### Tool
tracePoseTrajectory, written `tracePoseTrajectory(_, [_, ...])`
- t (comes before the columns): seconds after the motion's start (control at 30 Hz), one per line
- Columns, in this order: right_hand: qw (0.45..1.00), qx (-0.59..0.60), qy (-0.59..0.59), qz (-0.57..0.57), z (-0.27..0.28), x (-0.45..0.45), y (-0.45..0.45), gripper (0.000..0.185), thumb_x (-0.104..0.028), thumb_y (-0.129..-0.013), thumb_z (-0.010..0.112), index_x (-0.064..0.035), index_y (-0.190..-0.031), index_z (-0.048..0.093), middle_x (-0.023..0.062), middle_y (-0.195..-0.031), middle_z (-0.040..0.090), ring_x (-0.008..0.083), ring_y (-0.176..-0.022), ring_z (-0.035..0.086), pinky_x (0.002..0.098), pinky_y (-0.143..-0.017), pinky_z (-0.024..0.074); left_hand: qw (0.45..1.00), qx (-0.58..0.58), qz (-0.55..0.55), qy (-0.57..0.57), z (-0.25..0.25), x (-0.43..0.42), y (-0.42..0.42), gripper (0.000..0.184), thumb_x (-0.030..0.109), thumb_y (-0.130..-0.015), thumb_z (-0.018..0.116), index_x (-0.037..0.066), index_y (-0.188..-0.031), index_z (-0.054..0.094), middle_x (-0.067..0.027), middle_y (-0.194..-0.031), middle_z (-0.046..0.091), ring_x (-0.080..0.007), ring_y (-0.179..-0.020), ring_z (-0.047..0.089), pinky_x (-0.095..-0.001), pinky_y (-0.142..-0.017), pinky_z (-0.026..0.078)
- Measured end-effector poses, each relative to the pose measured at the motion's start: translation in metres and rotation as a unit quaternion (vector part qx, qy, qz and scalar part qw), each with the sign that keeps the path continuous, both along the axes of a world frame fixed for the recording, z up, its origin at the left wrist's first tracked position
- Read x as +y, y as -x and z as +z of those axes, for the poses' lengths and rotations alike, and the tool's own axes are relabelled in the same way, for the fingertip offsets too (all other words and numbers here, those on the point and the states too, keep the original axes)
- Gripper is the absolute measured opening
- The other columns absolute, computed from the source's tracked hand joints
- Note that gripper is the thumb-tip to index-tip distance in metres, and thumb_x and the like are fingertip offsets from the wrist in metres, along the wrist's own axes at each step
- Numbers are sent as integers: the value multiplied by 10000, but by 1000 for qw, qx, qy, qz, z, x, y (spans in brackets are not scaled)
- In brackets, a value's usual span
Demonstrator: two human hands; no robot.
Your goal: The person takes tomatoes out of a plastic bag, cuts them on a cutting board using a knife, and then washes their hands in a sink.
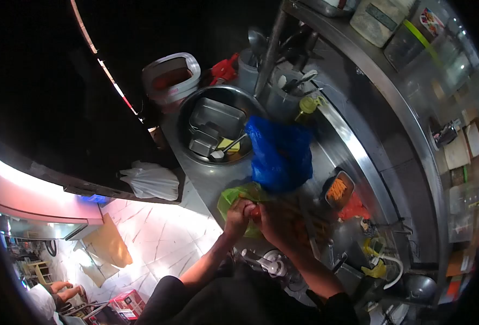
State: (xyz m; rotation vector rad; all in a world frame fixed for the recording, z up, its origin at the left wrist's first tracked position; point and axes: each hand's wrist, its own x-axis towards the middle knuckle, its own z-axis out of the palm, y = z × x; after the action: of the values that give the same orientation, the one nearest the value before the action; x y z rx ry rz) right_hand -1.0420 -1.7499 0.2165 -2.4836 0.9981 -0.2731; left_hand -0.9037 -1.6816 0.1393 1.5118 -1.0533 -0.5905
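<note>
Small red item (255,212) between left hand (240,212) and right hand (268,218), both nearly closed on it; translucent yellow-green plastic bag (229,198) beneath.

Worn on the head, facing forward and down.
Looks from above, close over left hand (238,216) and right hand (267,221), across the counter (200,181), out to the shelf (377,67) at right and floor (158,230) at lower left; wide, curved, dark-edged.
</note>
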Motion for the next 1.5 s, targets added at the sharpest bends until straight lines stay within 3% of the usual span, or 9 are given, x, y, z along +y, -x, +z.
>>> tracePoseTrajectory(0.2, [969, -201, -70, -125, 57, 12, 39, 419, -241, -1028, 661, -53, -1392, 572, 141, -1122, 668, 282, -989, 691, 422, -841, 561, 997, 55, -25, -53, 23, -17, 28, 171, 144, -976, 634, 1, -1060, 676, -189, -937, 704, -398, -889, 683, -461, -817, 541])
tracePoseTrajectory(0.5, [736, -480, -332, -343, 6, 2, 168, 356, -245, -1062, 563, -94, -1384, 564, 56, -1212, 599, 209, -1070, 661, 346, -864, 550, 913, -161, -328, -184, -55, -50, 98, 299, 260, -979, 580, 175, -1244, 688, -174, -1063, 740, -385, -986, 732, -524, -862, 577])
tracePoseTrajectory(0.7, [783, -414, -269, -379, 0, 15, 172, 324, -266, -1066, 563, -87, -1332, 606, 57, -1179, 625, 203, -1109, 654, 343, -913, 533, 894, -232, -353, -151, -80, -62, 101, 286, 311, -874, 712, 206, -1137, 755, -150, -1090, 742, -343, -980, 737, -523, -855, 591])
tracePoseTrajectory(0.83, [954, -138, -78, -256, -10, 13, 167, 338, -205, -993, 655, -71, -1302, 629, 74, -1124, 646, 220, -1058, 644, 369, -956, 516, 926, -184, -285, -169, -91, -76, 98, 311, 305, -760, 818, 197, -1051, 795, -109, -1161, 730, -334, -1010, 718, -489, -910, 576])
tracePoseTrajectory(0.9, [982, -100, -2, -162, -30, 12, 164, 379, -135, -928, 726, -61, -1288, 635, 80, -1089, 648, 234, -1015, 640, 386, -962, 514, 935, -182, -298, 64, -71, -85, 83, 344, 280, -744, 829, 195, -1075, 791, -101, -1185, 722, -331, -1039, 707, -465, -937, 568])
tracePoseTrajectory(1.03, [979, -98, -93, -150, -42, 10, 150, 516, -35, -795, 824, -59, -1275, 639, 96, -1047, 656, 254, -998, 646, 386, -932, 528, 920, -149, -321, 169, 9, -67, 63, 349, 286, -792, 829, 154, -1111, 774, -142, -1257, 677, -357, -1224, 609, -476, -1065, 478])
tracePoseTrajectory(1.13, [974, -85, -155, -140, -84, 4, 162, 572, -30, -757, 856, -55, -1283, 632, 113, -1060, 658, 272, -1034, 654, 389, -931, 531, 971, -39, -234, -29, -3, -12, 52, 307, 208, -847, 784, 116, -1139, 754, -148, -1200, 695, -364, -1174, 642, -471, -1010, 511])
tracePoseTrajectory(1.23, [976, -97, -133, -140, -100, 8, 167, 525, -29, -790, 843, -48, -1273, 639, 99, -1076, 680, 223, -1013, 671, 362, -889, 552, 995, 46, 38, -82, -13, 13, 22, 264, 96, -873, 702, 92, -1135, 735, -164, -1170, 714, -372, -1074, 693, -475, -912, 562])
tracePoseTrajectory(1.5, [987, -33, -128, 90, -24, -30, 25, 342, -173, -986, 670, -46, -1304, 651, 210, -1236, 685, 394, -1170, 646, 446, -1017, 515, 976, -217, -14, -29, -72, -15, -52, 477, 278, -913, 758, 46, -1306, 620, -235, -1225, 693, -436, -1100, 676, -516, -937, 552])
